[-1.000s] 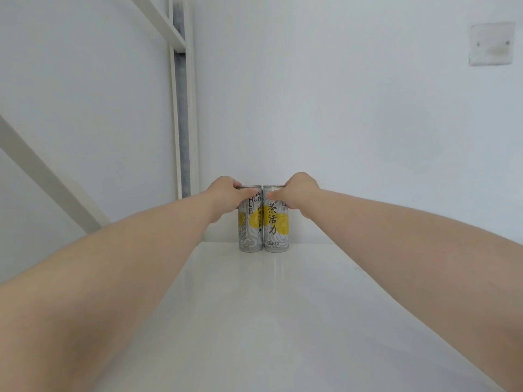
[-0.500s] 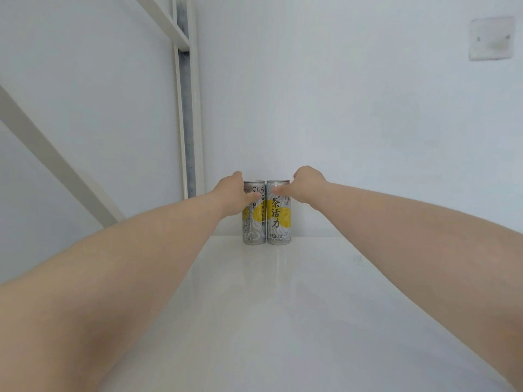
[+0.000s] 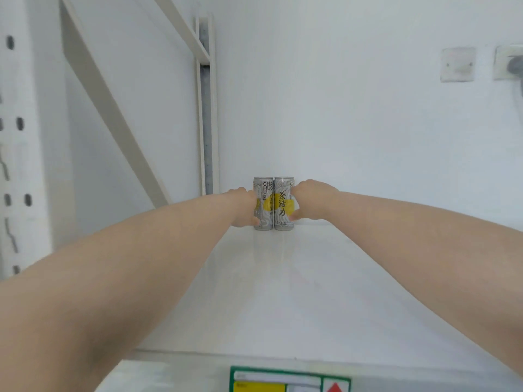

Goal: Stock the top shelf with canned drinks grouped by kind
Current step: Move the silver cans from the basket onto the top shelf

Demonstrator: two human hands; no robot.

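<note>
Two tall silver and yellow tea cans stand side by side, touching, at the very back of the top shelf (image 3: 283,278), near the white wall. The left hand (image 3: 243,206) wraps its grip around the left can (image 3: 263,205). The right hand (image 3: 310,200) wraps its grip around the right can (image 3: 283,205). Both cans stand up straight and look like the same kind, so they belong together. The rest of the shelf is bare, so I think the job has only begun. If a hand pulls away too fast, I think it could bump a thin can and tip it into the other
</note>
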